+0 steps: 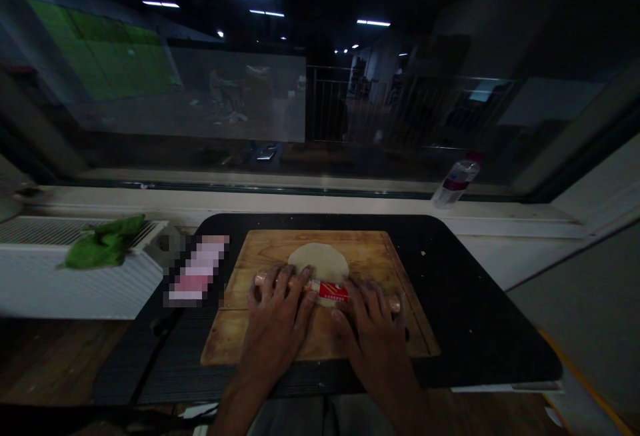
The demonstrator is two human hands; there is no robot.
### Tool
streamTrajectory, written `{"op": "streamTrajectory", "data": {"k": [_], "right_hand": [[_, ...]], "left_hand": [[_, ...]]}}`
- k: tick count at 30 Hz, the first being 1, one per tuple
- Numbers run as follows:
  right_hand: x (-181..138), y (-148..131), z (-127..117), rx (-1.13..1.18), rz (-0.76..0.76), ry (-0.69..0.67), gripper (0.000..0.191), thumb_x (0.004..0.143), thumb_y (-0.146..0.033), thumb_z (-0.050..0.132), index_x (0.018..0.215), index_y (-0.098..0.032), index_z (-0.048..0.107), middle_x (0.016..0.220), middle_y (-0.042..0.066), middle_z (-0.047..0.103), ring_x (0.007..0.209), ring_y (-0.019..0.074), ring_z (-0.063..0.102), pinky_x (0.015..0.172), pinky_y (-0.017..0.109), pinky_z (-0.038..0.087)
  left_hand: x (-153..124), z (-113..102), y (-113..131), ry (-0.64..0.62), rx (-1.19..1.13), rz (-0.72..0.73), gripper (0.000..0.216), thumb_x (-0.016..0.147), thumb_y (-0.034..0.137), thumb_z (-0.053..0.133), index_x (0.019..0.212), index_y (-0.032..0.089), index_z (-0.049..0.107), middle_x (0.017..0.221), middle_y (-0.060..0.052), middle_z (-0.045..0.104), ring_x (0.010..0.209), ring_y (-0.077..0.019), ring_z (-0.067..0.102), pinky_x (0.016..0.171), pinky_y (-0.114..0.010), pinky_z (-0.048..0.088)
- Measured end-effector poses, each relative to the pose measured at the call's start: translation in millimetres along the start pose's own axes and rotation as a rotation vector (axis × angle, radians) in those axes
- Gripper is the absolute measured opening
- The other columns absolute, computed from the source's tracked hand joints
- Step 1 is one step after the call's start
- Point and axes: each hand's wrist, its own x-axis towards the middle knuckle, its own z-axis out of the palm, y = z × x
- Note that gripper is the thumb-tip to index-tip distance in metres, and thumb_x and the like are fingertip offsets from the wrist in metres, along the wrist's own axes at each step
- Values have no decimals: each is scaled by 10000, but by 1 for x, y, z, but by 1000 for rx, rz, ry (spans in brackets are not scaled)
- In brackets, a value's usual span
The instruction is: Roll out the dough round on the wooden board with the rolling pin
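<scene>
rolling pin [334, 291] is lying across the near edge of the dough [319, 261] on the wooden board [385, 256]. left hand [277, 316] and right hand [373, 329] are pressing on it flat with fingers spread, not clamping, likely letting it turn freely.

A: I'm holding the left hand [277, 316] flat, palm down, fingers spreading forward.

B: And the right?

A: I'm laying the right hand [373, 326] the same way, level with the left, a small gap between them. The left forearm [237, 396] and right forearm [403, 399] are angling inward toward the wrists.
</scene>
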Motion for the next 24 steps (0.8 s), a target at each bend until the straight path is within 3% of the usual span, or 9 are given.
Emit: {"op": "streamTrajectory", "data": {"k": [5, 12, 16, 24], "right_hand": [[7, 5, 1, -11, -20, -25, 558, 1180, -536, 408, 1679, -330, 549, 1572, 127, 693, 1531, 375, 553, 1336, 769, 211], [54, 16, 1, -1, -4, -188, 594, 1153, -570, 488, 1668, -287, 578, 1602, 163, 652, 1521, 386, 545, 1272, 680, 398], [70, 11, -2, 17, 32, -217, 556, 1162, -567, 486, 1643, -314, 602, 1582, 144, 666, 1480, 371, 571, 1277, 704, 379], [30, 9, -1, 41, 16, -106, 539, 1157, -537, 502, 1635, -307, 600, 1543, 137, 699, 1449, 376, 591, 1305, 734, 308]], "left_hand": [[-1, -1, 1, 2, -17, -6, 443, 1171, 384, 506, 1587, 330, 648, 1579, -110, 672, 1532, -358, 532, 1237, -645, 461], [-1, 4, 0, 30, -4, -18, 464, 1160, 411, 540, 1609, 325, 622, 1596, -116, 663, 1518, -374, 545, 1245, -687, 448], [-1, 4, 0, 44, 8, -13, 464, 1153, 407, 558, 1602, 311, 626, 1569, -123, 676, 1486, -377, 563, 1251, -689, 434], [0, -1, -2, 0, -13, -8, 439, 1160, 396, 532, 1568, 301, 663, 1443, -118, 721, 1383, -352, 609, 1231, -658, 448]]}}
